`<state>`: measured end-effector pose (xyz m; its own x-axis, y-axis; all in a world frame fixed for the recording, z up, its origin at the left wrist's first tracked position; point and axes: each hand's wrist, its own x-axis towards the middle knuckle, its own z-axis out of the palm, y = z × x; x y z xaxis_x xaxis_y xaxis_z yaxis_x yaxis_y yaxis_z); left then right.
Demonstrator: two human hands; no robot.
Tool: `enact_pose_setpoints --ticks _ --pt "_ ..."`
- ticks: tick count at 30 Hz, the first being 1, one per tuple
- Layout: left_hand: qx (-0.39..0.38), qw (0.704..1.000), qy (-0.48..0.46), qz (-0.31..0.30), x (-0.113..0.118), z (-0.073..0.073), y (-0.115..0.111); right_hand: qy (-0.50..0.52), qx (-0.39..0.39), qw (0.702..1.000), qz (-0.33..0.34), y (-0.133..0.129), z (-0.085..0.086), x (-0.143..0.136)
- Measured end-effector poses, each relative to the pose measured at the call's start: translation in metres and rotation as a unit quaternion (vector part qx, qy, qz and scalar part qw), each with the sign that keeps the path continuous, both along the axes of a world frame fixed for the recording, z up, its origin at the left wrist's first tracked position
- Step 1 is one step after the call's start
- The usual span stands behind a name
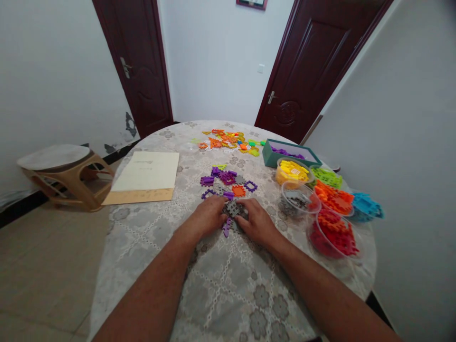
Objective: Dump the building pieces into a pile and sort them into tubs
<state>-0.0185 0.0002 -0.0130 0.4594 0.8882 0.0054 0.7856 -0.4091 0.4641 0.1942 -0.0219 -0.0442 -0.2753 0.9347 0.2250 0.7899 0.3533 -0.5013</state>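
My left hand point(210, 214) and my right hand point(257, 222) meet at the middle of the round table point(149, 237), both gripping a small grey interlocking plastic piece point(233, 208). A purple piece point(226, 228) sticks out below it, between the hands. Just beyond my fingers lie loose purple pieces point(223, 176), an orange square piece point(238, 191) and a purple frame piece point(251, 186).
Clear tubs of yellow point(292, 171), grey point(297, 199), orange point(333, 197), red point(335, 232), green point(327, 176) and blue point(366, 205) pieces stand at the right, behind them a green box point(270, 154). A mixed pile point(228, 140) lies far back. Paper sheets point(146, 176) lie left; a stool point(64, 173) stands beside the table.
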Motion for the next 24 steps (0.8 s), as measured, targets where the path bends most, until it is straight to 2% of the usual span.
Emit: enact_pose_setpoints --ticks 7,12,14,16,19,24 --pt "0.025 0.995 -0.092 0.004 -0.005 0.001 0.000 0.098 0.039 0.994 0.013 -0.003 -0.003 0.005" --pt "0.044 0.980 -0.184 0.059 -0.009 0.002 0.007 0.209 0.026 0.976 -0.058 0.000 0.004 0.008" --pt "0.021 0.973 -0.217 0.072 -0.007 0.004 0.006 0.258 -0.009 0.964 -0.065 -0.001 0.007 0.010" --pt "-0.008 0.963 -0.260 0.073 -0.003 0.006 0.005 0.301 -0.061 0.951 -0.037 -0.003 0.009 0.009" --pt "-0.046 0.943 -0.327 0.043 0.001 0.008 0.002 0.322 -0.107 0.940 -0.010 -0.006 0.009 0.004" --pt "-0.138 0.919 -0.370 -0.008 0.006 0.015 -0.003 0.343 -0.141 0.928 -0.042 -0.005 0.009 -0.004"
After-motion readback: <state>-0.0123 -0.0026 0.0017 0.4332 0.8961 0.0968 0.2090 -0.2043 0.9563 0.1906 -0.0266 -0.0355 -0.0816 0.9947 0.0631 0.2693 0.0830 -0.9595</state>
